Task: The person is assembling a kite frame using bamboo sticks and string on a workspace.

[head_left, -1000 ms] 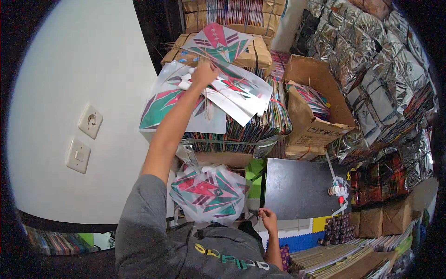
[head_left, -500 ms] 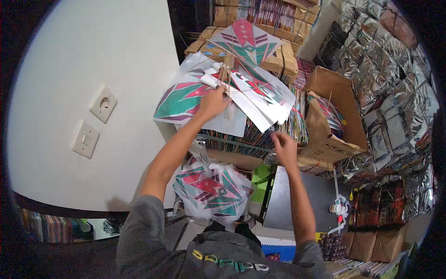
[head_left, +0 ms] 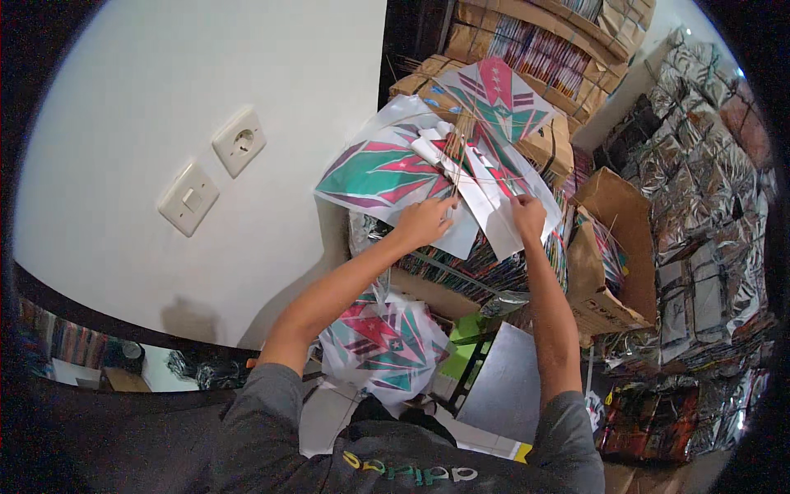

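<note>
1. Head view: the left hand [head_left: 424,221] closes on a bundle of thin sticks [head_left: 455,156], keeping them upright over the paper kites [head_left: 387,169] stacked just beyond it; the right hand [head_left: 527,216] pinches a white sheet [head_left: 494,216] at its edge, apparently to lift it.
2. Cardboard boxes [head_left: 605,247] crowd right of that hand; silver packets [head_left: 699,206] lie farther out; a wall [head_left: 164,123] bounds the left.
</note>
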The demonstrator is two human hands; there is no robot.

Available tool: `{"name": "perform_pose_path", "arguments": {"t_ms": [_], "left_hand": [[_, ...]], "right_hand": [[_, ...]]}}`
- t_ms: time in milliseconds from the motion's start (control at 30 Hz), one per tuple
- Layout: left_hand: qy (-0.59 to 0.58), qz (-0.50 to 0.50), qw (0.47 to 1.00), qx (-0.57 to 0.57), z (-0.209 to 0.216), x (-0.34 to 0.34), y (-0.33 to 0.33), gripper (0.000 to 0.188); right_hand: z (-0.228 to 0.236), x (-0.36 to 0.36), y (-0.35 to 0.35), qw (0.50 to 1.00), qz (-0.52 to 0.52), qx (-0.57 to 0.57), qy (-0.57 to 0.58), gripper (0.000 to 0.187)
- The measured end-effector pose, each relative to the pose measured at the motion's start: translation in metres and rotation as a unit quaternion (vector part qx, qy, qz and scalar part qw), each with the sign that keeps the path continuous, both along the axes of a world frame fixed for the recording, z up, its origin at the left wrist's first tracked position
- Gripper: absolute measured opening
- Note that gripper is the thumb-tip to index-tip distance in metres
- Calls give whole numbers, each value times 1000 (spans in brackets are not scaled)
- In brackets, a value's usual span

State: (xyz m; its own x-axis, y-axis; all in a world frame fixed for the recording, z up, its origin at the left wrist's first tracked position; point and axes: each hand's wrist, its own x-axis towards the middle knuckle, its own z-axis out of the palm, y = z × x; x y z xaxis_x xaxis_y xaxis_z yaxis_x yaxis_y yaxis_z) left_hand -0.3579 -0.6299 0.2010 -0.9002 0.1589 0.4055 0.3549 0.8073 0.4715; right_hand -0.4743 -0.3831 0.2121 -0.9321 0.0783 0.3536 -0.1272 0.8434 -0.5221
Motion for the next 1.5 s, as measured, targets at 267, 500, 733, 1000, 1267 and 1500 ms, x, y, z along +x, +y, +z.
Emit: {"name": "perform_pose_path", "arguments": {"t_ms": [267,500,733,1000,1267,1500], "left_hand": [[8,-2,1000,11,-9,-8,8,28],[-55,97,994,18,10,-14,28,37],[-108,125,986,33,-6,-33,25,30],[-104,130,968,187,-5,-53,20,24],[-6,115,959,260,-22,-46,6,24],[-13,34,969,246,-11,-33,4,23]], "right_hand": [[17,2,29,974,-23,-220,-43,21],[29,29,29,967,9,-246,-62,23],[21,38,34,949,64,-305,-43,24],[0,52,46,943,81,-322,9,23],[2,96,39,888,77,-451,-33,15],[-14,93,54,882,64,-464,-51,15]]}}
